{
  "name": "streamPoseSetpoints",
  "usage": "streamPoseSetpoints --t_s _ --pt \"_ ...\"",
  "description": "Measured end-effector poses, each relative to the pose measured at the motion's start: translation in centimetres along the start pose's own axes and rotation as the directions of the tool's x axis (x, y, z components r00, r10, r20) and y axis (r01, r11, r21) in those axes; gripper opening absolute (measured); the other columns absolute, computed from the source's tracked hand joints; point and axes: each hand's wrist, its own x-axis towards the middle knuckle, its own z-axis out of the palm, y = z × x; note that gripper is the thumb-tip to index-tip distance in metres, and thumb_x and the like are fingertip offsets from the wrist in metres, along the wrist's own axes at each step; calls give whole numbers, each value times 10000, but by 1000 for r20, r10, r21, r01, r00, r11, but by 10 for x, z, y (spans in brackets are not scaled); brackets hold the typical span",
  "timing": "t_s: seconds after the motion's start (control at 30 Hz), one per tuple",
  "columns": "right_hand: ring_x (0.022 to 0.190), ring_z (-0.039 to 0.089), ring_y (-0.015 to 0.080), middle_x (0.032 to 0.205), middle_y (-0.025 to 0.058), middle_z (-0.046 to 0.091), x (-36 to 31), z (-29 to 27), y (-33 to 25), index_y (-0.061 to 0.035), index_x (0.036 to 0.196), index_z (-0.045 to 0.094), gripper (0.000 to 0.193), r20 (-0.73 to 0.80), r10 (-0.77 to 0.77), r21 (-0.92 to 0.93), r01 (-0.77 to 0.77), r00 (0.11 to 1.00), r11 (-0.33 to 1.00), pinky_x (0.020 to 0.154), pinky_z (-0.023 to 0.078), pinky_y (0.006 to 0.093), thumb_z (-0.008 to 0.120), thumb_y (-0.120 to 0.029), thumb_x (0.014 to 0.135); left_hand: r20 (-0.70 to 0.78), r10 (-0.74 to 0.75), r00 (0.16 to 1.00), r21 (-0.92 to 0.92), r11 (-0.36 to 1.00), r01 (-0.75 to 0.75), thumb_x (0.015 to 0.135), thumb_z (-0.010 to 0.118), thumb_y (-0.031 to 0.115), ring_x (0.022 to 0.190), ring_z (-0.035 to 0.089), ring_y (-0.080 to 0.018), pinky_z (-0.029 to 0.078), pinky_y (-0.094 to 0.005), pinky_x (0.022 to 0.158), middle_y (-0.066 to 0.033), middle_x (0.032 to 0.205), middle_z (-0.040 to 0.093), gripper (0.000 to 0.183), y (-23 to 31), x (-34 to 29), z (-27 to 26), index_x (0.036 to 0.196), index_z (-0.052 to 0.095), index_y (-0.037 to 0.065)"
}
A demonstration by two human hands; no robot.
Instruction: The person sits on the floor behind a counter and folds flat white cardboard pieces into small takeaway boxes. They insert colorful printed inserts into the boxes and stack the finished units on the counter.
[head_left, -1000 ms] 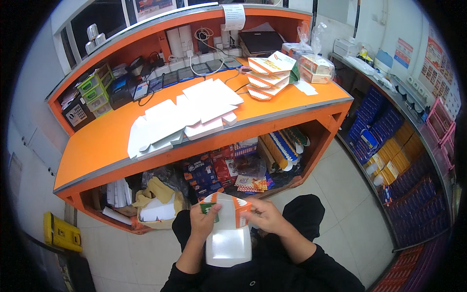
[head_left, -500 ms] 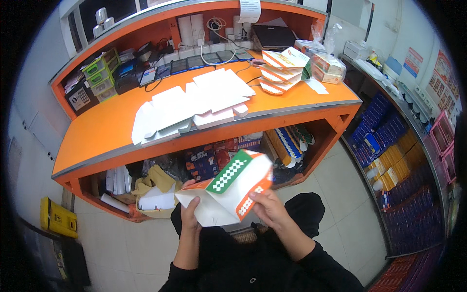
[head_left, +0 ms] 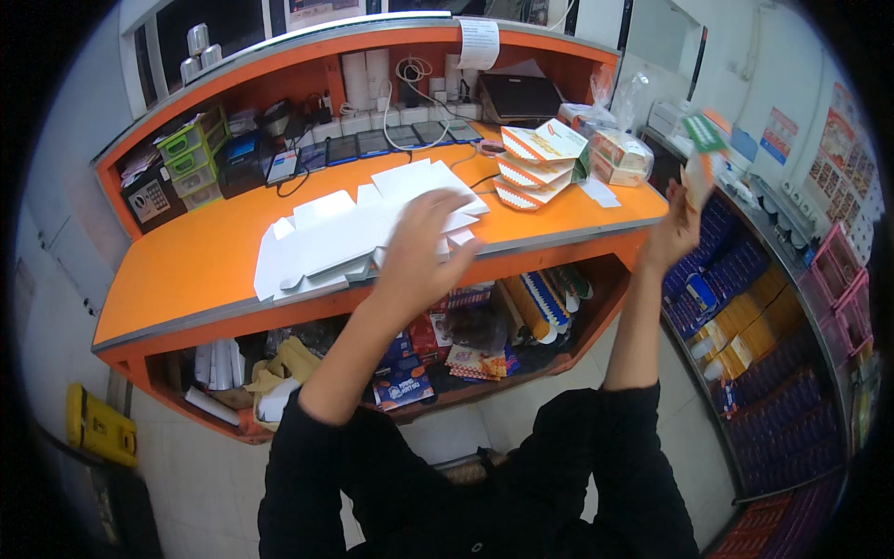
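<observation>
My right hand (head_left: 670,235) is raised at the right, past the counter's end, closed on a paper food box (head_left: 704,154) with green, white and orange panels. The box is smeared by motion and partly hidden by my fingers. My left hand (head_left: 417,253) reaches over the right part of a spread of flat white carton blanks (head_left: 326,231). It looks blurred, with thumb and fingers apart and nothing visible in it; whether it touches the blanks I cannot tell. Several folded orange-and-white boxes (head_left: 533,170) stand stacked on the counter between my hands.
The orange counter (head_left: 177,265) carries a row of phones and tablets (head_left: 372,140), a black machine (head_left: 518,98) and bagged boxes (head_left: 622,154). Packages (head_left: 402,382) fill its lower shelf. Racks of blue and yellow packs (head_left: 736,279) line the right; a yellow bin (head_left: 101,424) stands left.
The box has moved from in front of me, held in both hands, up to the far right in my right hand. My left hand has let go and moved over the white blanks.
</observation>
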Motion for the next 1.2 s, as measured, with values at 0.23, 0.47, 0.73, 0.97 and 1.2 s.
streamPoseSetpoints --t_s 0.23,0.47,0.73,0.97,1.2 --pt "1068 578 181 1173 141 606 5 32 30 43 1164 581 269 -13 128 30 -128 992 991 931 435 297 542 -57 918 185 122 975 395 899 -187 721 663 551 1234 425 -332 311 -478 1031 -214 1339 429 775 -18 129 134 1290 470 60" --pt "1224 486 312 1302 193 516 34 25 46 -45 1258 547 454 347 -231 -226 320 909 920 1025 343 359 533 25 810 619 -356 700 518 855 -24 597 583 795 1125 457 -290 351 -413 954 -155 1222 495 938 -17 122 167 1222 576 96" --pt "1024 581 350 1098 213 607 5 74 92 -105 1151 631 461 776 39 -378 414 630 828 897 447 394 489 39 737 358 -371 857 632 772 71 782 520 649 1222 418 -360 349 -427 998 -227 1285 472 708 -62 134 181 1195 599 80" --pt "919 630 313 1014 152 659 12 47 96 -109 1054 684 375 866 244 -399 310 436 863 855 475 366 491 9 754 638 -498 587 501 848 175 758 571 614 1221 441 -359 334 -453 1012 -195 1267 518 729 -45 133 167 1238 549 67" --pt "941 609 302 999 133 668 22 29 92 -133 1008 710 370 945 187 -303 502 269 810 851 472 375 556 15 706 517 -566 642 229 815 533 687 718 515 1138 519 -352 423 -422 948 -242 1248 513 804 -33 91 170 1234 497 -31"
